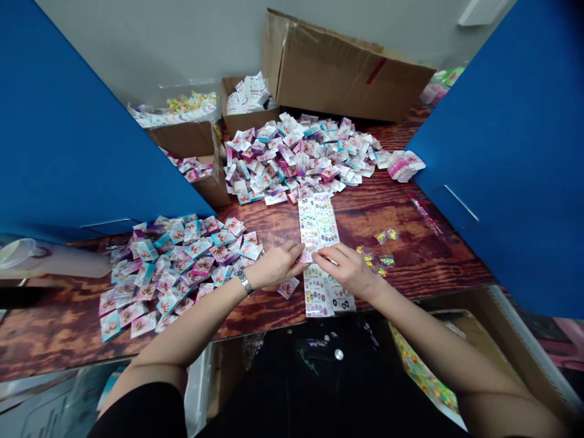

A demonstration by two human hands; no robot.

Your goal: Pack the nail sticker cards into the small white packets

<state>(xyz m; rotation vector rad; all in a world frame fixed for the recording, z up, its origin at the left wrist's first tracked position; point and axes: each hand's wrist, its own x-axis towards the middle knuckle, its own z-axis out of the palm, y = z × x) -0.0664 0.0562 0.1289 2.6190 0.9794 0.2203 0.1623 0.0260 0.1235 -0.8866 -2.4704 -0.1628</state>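
My left hand [280, 263], with a metal watch on the wrist, and my right hand [344, 267] meet over printed sheets near the front of the table. Their fingers are closed around a small white and pink box, mostly hidden by the fingertips. One sheet [318, 219] with rows of small coloured pictures lies beyond the hands. Another such sheet [319, 292] lies below them at the table's edge. A small box [288, 287] rests just below my left hand. Small packets of coloured pieces [386, 260] lie right of my right hand.
A pile of flat boxes [182, 267] covers the left of the table [374, 207]. Another pile [301, 155] lies behind, before a large carton [342, 73]. Blue panels [511, 158] flank both sides. An open carton [187, 137] stands back left.
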